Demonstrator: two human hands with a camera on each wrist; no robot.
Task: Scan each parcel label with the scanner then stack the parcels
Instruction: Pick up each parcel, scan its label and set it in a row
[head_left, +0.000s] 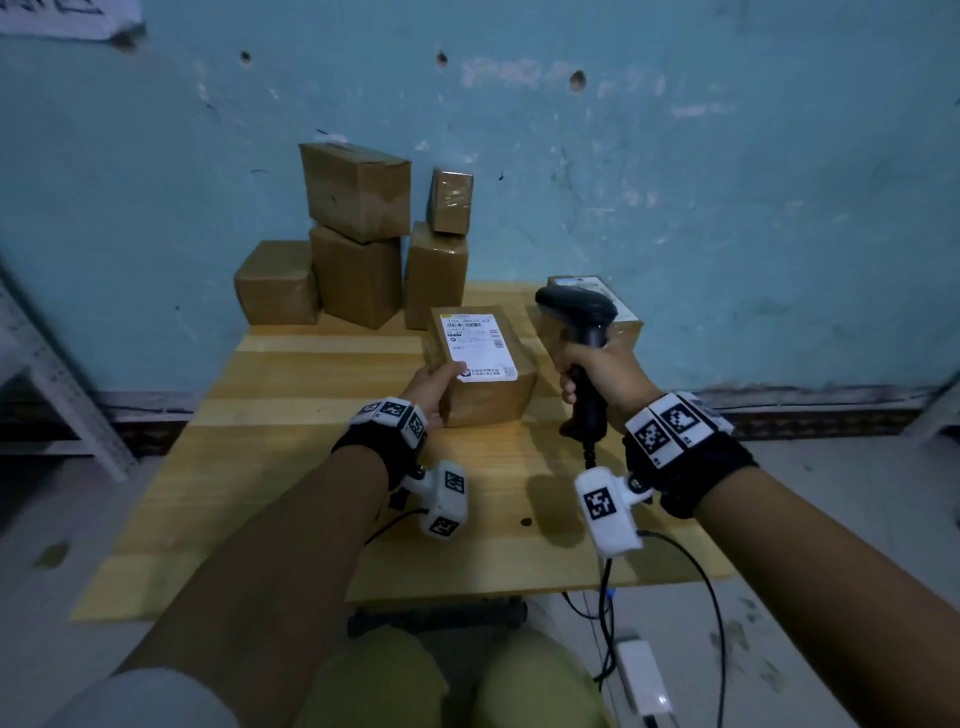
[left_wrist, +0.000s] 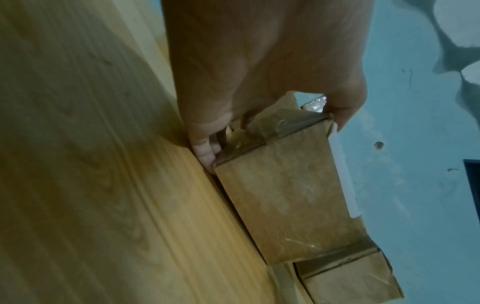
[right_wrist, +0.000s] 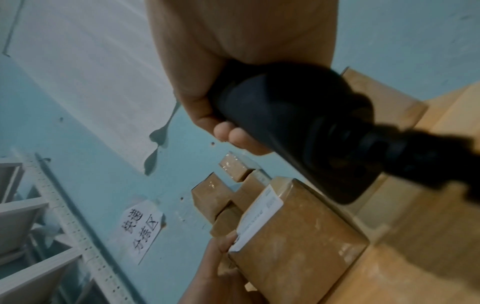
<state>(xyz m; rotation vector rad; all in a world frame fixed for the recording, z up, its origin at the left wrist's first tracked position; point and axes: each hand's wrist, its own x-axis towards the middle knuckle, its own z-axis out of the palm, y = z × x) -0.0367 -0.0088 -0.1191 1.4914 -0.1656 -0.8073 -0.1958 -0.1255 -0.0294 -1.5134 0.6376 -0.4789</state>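
A brown parcel (head_left: 483, 379) with a white label (head_left: 475, 340) on top lies on the wooden table (head_left: 291, 467). My left hand (head_left: 431, 389) grips its near left corner, thumb on the label edge; in the left wrist view the fingers (left_wrist: 205, 150) curl round the parcel (left_wrist: 283, 205) end. My right hand (head_left: 602, 374) holds the black scanner (head_left: 579, 312) by its handle, upright, head just right of and above the parcel. In the right wrist view the scanner (right_wrist: 298, 131) fills the middle, with the labelled parcel (right_wrist: 298, 236) below it.
Several brown parcels (head_left: 358, 234) are stacked against the blue wall at the table's back left. Another labelled parcel (head_left: 618, 317) lies behind the scanner at the right. The scanner cable (head_left: 691, 571) hangs off the front edge. A grey shelf frame (head_left: 57, 384) stands left.
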